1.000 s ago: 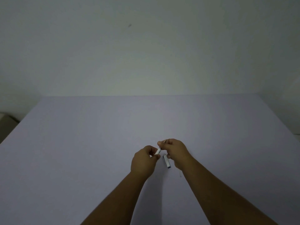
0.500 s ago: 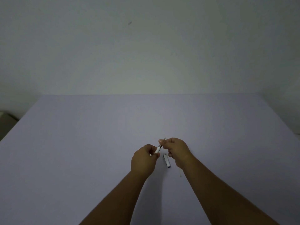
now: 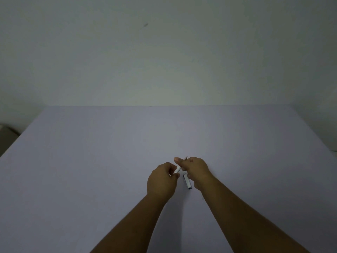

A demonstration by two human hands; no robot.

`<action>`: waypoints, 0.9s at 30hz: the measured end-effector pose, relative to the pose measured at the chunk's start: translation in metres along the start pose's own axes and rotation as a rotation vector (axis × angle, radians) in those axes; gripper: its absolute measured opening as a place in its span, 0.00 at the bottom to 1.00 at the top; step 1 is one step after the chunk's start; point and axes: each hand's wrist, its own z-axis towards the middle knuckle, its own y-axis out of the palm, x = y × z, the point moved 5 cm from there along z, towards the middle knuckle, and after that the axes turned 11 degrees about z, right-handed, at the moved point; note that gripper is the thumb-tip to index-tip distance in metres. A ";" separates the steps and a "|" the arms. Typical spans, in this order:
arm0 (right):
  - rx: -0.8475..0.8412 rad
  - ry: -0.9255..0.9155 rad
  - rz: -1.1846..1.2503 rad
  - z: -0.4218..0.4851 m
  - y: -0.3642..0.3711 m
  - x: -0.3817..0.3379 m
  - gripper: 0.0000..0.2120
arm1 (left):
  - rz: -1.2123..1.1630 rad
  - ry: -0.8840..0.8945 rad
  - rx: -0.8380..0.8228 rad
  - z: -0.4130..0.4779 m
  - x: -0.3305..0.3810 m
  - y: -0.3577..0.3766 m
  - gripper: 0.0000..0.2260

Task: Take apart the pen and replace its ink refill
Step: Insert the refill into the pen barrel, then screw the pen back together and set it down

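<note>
Both hands meet over the pale lilac table (image 3: pixel 91 170), a little above its surface. My left hand (image 3: pixel 161 179) is closed around the white pen barrel (image 3: pixel 177 170), of which only a short piece shows between the hands. My right hand (image 3: pixel 196 170) pinches the pen's front end, and the thin tip (image 3: pixel 185 157) pokes out above the fingers. A white pen cap (image 3: pixel 187 181) lies on the table just under my right hand, apart from the pen. Most of the pen is hidden inside the two fists.
A plain pale wall (image 3: pixel 164 61) rises behind the table's far edge. At the far left, beyond the table's side edge, a dim object (image 3: pixel 7 134) sits lower down. The room is dark.
My right hand has slid slightly away from the left along the pen, so a bit more of the tip shows. The cap has stayed where it lies.
</note>
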 end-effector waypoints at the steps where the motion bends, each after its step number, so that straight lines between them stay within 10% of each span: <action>1: -0.001 0.015 -0.011 0.000 0.000 0.000 0.18 | -0.006 -0.004 -0.008 0.000 0.000 0.000 0.06; 6: -0.130 -0.012 0.263 -0.005 0.001 -0.002 0.03 | -0.094 -0.027 -0.067 0.004 -0.006 0.001 0.06; 19: -0.039 -0.025 0.131 0.001 0.001 -0.005 0.07 | -0.049 -0.020 -0.013 -0.001 -0.004 0.000 0.06; 27: 0.125 -0.166 -0.339 0.021 -0.022 -0.003 0.13 | -0.456 -0.249 -0.200 0.005 -0.029 0.012 0.06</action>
